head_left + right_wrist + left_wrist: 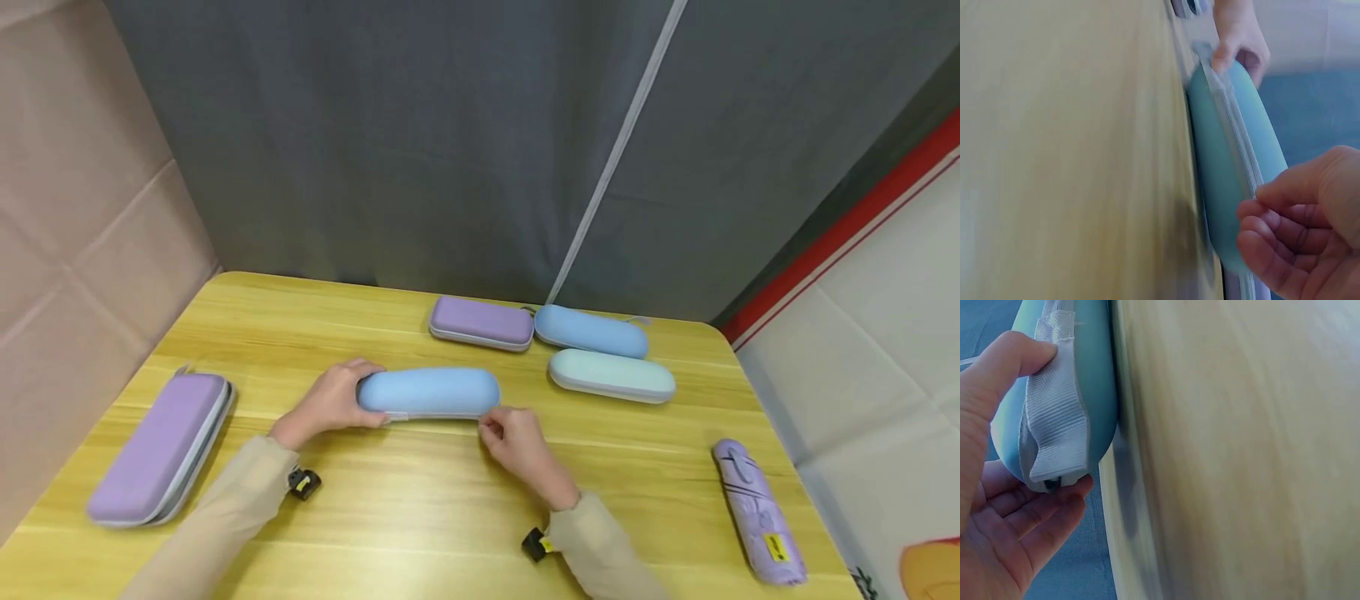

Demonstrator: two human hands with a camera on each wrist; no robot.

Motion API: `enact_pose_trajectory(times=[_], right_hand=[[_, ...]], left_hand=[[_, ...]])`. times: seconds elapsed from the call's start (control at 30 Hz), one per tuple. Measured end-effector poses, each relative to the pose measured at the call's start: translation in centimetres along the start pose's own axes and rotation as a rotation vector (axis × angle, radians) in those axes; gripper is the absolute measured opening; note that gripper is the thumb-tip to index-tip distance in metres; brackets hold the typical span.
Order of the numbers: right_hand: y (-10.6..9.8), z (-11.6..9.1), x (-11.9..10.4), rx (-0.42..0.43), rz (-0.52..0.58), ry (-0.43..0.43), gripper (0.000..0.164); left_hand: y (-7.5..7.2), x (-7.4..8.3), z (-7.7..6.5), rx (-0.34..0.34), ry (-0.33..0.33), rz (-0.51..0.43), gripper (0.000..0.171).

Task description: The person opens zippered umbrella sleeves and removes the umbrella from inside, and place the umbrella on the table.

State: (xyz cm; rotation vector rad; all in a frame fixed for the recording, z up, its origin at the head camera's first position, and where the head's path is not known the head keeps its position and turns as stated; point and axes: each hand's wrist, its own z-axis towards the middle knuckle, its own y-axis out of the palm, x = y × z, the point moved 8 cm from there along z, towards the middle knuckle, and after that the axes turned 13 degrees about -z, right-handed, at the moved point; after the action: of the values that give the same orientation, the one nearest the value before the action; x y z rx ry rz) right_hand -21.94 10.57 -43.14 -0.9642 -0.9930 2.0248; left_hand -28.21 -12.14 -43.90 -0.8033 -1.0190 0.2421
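A light blue zippered pencil case (429,392) lies on the wooden table between both hands, its zipper seam facing me. My left hand (339,398) grips its left end; in the left wrist view the thumb presses beside a grey fabric strap (1057,425) and the fingers curl beneath the rounded end. At the right end, my right hand (519,442) has its thumb and forefinger pinched together on the zipper line (1239,134). The zipper pull itself is hidden by those fingertips. The case looks closed along the visible seam.
Behind stand a small purple case (482,322), another blue case (591,331) and a mint case (612,375), close together. A large purple case (165,450) lies at the left. A folded lilac umbrella (759,512) lies near the right edge. A grey curtain (390,142) hangs behind the table.
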Motion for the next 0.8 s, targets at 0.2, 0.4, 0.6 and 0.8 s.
enact_pose_trajectory(times=[0.2,0.4,0.6,0.8], right_hand=[[1.5,0.9,-2.2,-0.028,-0.027,0.045,0.011],[2.5,2.3,-4.6,-0.069,-0.079,0.037,0.018],[4.0,3.5,-6.6,-0.115,-0.167,0.025,0.032],[4.0,3.6,-6.5,-0.183,-0.111,0.046,0.027]], left_hand=[[0.3,0.1,0.1,-0.001,0.006,0.007,0.068],[0.3,0.1,0.1,-0.006,-0.016,0.013,0.067],[0.3,0.3,0.1,-0.012,-0.034,0.034,0.069],[0.3,0.4,0.1,-0.024,-0.045,0.053,0.071]])
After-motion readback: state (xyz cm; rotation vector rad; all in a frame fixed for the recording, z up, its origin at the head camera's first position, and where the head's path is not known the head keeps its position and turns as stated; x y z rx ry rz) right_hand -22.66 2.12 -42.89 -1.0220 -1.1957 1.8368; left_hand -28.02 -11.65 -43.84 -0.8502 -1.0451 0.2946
